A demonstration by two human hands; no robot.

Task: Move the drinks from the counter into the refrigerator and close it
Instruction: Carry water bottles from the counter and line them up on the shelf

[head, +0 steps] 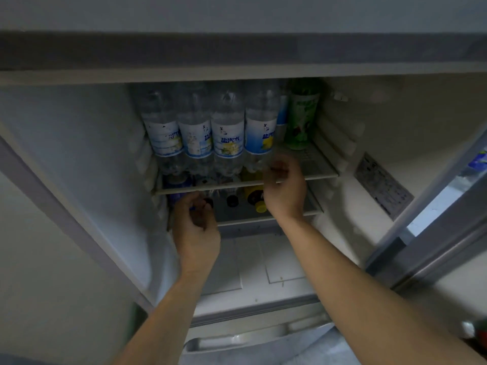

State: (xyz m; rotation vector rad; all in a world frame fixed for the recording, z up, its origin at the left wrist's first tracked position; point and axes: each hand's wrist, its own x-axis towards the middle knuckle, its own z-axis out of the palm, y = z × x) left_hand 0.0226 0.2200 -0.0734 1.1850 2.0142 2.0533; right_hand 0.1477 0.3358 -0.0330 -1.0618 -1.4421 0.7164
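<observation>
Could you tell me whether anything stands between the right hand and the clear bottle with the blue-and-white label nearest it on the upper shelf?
Nothing visible does: the right hand is already at the base of the clear blue-and-white-labelled bottle on the white upper shelf.

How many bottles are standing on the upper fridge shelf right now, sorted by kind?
Clear bottles with blue-and-white labels, front row: 4
Green bottle, at the right: 1
Partly hidden blue-labelled bottle, behind the front row: 1
Total visible on the upper shelf: 6
</observation>
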